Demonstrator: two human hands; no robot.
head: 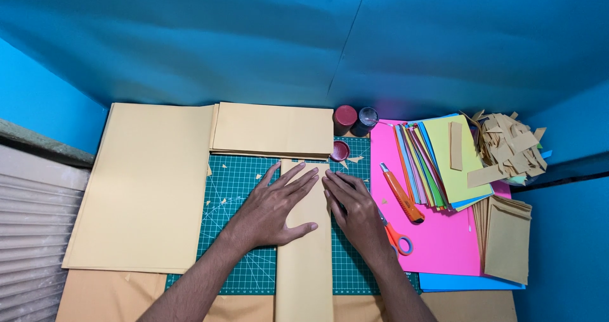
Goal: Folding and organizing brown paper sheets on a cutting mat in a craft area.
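Both hands lie flat with fingers spread, gripping nothing: the left hand (273,211) and right hand (353,211) press a long tan paper strip (306,258) on the green cutting mat (231,189). Beyond the fingertips stand two small jars (355,120), contents unseen; scissors (396,238) lie just right.

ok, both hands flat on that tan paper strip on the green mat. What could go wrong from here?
1. The left hand and right hand press the long tan paper strip near its top only; the lower end could skew.
2. The orange utility knife and orange-handled scissors lie beside the right hand; a sideways move might bump them.
3. The open red lid sits near the strip's top.
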